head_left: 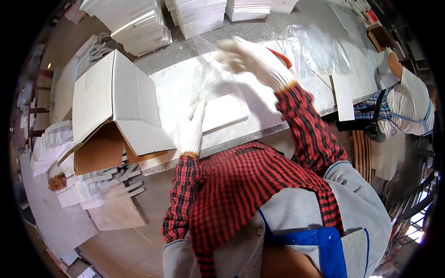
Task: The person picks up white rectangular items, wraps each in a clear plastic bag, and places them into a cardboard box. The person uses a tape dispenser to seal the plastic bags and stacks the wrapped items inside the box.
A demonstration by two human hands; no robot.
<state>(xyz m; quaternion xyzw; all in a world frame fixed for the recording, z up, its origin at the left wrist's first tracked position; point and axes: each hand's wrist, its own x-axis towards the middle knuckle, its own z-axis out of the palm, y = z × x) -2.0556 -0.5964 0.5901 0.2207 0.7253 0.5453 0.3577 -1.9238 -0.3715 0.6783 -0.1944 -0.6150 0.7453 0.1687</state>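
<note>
Both my hands wear white knit gloves with yellow cuffs. A flat white panel point(225, 111) lies on the pale tabletop in front of me. My left hand point(192, 127) holds the panel's left end, its thumb along the edge. Thin clear plastic film point(211, 69) spreads over the table behind the panel, between my two hands. My right hand point(252, 60) is raised above the table beyond the panel, next to the film. Motion smears its fingers, so whether they grip the film cannot be told.
An open white cardboard box point(134, 92) stands at the left. Stacks of white panels point(199, 16) line the back. Clear plastic bags point(317, 48), a red object point(282, 56) and a white strip point(343, 97) lie to the right. Another person point(405, 102) works at the far right.
</note>
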